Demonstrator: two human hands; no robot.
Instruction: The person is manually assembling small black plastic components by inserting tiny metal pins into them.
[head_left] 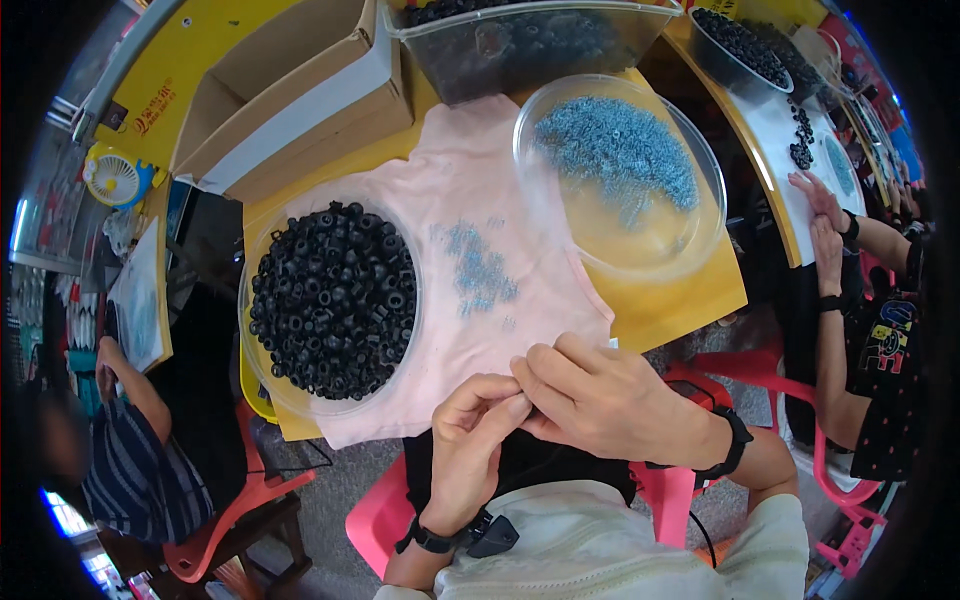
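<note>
My left hand (468,450) and my right hand (620,402) meet above the near edge of a pink cloth (385,215). Both are closed, thumbs and fingers pinched together at the fingertips. Whatever they hold is too small and too hidden to make out. Left of them, a round clear tray (413,345) is heaped with small black plastic pieces (335,300), many with round holes. Straight ahead on the cloth lies a loose scatter of tiny blue-grey pieces (480,270) resembling springs. More of these fill part of a second round clear tray (640,262) at the far right.
An open cardboard box (300,95) stands at the far left, beside a clear plastic bin (530,50) of black pieces. At right, another person's hands (825,225) rest near a white-topped table (775,150). A second person (140,450) sits at left. Pink chairs (375,520) surround the table.
</note>
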